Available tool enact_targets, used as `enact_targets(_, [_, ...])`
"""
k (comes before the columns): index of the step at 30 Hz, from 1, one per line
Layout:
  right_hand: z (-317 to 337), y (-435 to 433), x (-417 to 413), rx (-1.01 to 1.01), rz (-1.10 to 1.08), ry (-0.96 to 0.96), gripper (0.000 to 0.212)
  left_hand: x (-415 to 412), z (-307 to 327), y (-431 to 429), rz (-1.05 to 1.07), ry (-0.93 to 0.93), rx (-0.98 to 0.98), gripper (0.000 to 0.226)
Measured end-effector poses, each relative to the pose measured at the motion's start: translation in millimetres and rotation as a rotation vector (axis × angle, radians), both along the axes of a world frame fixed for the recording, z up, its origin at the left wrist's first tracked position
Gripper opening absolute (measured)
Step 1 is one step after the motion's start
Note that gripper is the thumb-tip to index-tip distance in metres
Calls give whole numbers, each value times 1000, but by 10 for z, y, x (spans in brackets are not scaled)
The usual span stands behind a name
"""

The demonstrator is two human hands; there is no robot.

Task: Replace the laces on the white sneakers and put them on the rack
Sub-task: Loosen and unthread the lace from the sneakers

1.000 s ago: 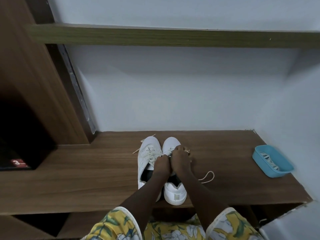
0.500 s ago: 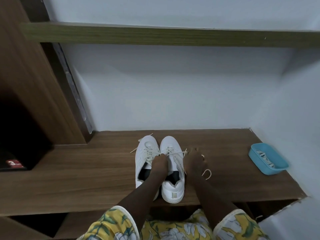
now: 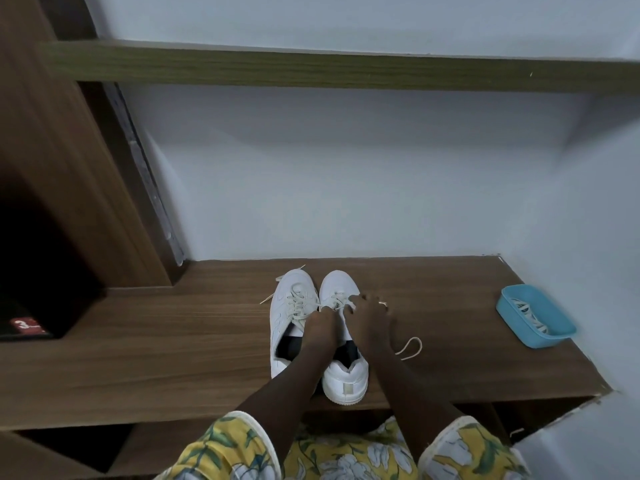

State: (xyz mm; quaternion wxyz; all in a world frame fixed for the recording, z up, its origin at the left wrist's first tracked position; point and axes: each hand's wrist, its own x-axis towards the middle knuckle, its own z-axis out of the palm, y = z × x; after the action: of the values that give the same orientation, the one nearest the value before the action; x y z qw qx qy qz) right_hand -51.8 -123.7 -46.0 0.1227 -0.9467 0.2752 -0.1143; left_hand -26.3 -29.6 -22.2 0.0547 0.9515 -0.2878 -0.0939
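the 2 white sneakers stand side by side, toes to the wall, on the wooden shelf: the left sneaker fully laced, the right sneaker under both hands. the left hand is curled over its tongue, fingertips closed on the cream lace. the right hand, wearing a ring, seems to pinch the same lace near the eyelets, though the grip is small and blurred. a slack loop of lace lies on the shelf beside the right wrist. well apart to the right sits a blue tray holding more laces.
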Motion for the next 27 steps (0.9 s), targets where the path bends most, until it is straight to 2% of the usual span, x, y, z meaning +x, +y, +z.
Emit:
enact_targets(4, [-25,100,67,-56,141,65,31,18,-17,5,4,12,-5,27])
enact_targets(10, [-1,137,75,-22,141,-19,29,24,-28,-11,25,55,-32,31])
enact_targets(12, [7,141,86,37,92,-24,29,18,-40,-18,31,51,-49,29])
enact_targets(20, [61,83,92,474,-250,-164,23,-3,-60,-14,66,64,-92,28])
enact_targets(27, [-82,-101,66,479,-488,-189,29,-8,-69,15,90,89,-103,29])
